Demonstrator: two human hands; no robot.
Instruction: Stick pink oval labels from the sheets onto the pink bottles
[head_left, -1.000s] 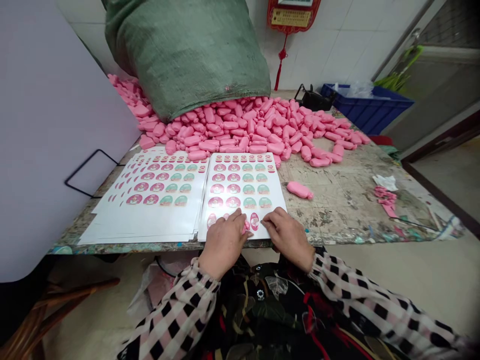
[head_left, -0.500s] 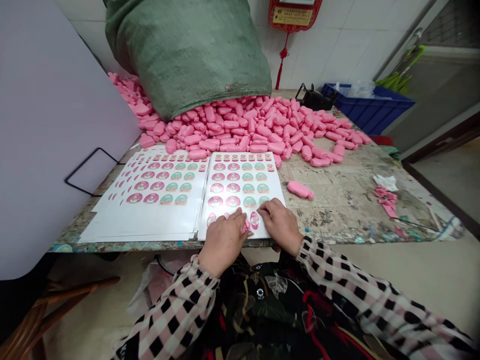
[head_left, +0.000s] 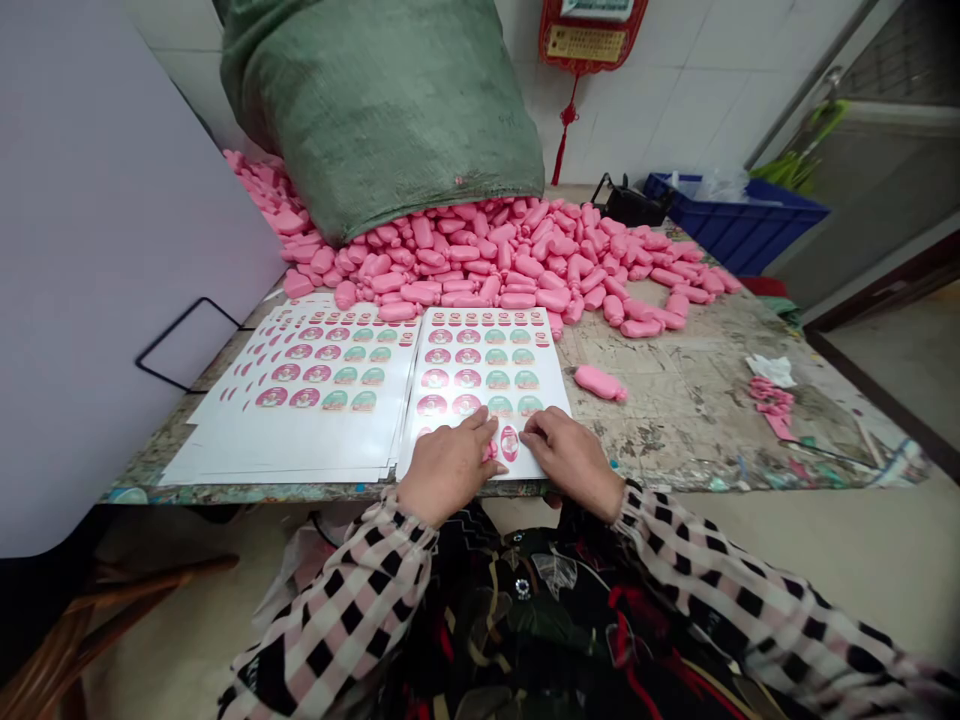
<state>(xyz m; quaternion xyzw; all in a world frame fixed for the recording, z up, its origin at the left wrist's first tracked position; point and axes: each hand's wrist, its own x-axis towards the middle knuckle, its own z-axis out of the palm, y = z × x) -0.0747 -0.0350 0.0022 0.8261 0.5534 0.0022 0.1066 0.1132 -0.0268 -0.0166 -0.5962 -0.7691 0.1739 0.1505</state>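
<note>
The right hand (head_left: 571,462) has slid slightly toward the person since the earlier frame, its loosely open fingers resting empty on a white sheet of oval pink-and-green stickers (head_left: 551,390). The left hand (head_left: 448,468) curls over a small pink piece (head_left: 490,452) at the sheet's lower edge; whether it grasps it is unclear. Pink bar soaps (head_left: 480,265) spill from a green woven sack (head_left: 382,110) across a paint-stained table (head_left: 675,420), before a white-tiled wall (head_left: 675,90).

Relative to the label sheet (head_left: 487,350): soap bars (head_left: 480,262) lay behind it, a sheet stack (head_left: 300,420) to its left, and a single soap bar (head_left: 600,382) to its right, all on the tabletop (head_left: 675,440).
</note>
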